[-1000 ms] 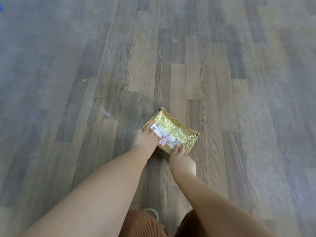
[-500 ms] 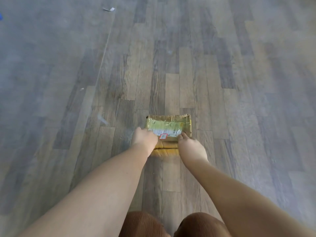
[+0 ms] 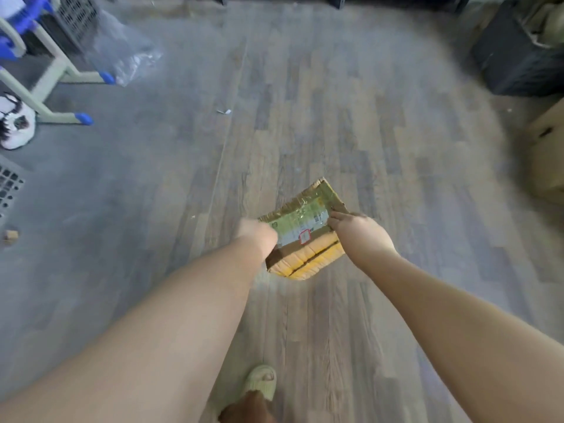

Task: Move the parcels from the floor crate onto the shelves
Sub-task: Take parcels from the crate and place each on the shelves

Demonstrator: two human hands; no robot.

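Observation:
A small cardboard parcel [image 3: 302,230], wrapped in shiny tape with a white label and a red-edged sticker, is held in the air above the wooden floor. My left hand [image 3: 258,235] grips its left side. My right hand [image 3: 358,233] grips its right side, fingers on the top face. The parcel is tilted, with its yellow-taped near face turned toward me. No shelves are in view.
A beige frame with blue feet [image 3: 58,74] and a clear plastic bag [image 3: 125,53] stand at the far left. A dark crate [image 3: 76,16] sits behind them. A black box [image 3: 515,53] and a cardboard box [image 3: 549,154] are at the right. My sandalled foot [image 3: 259,383] is below.
The parcel has been raised and turned, with both hands still on it. The view has lifted, so the room's far edge and the objects at both sides now show.

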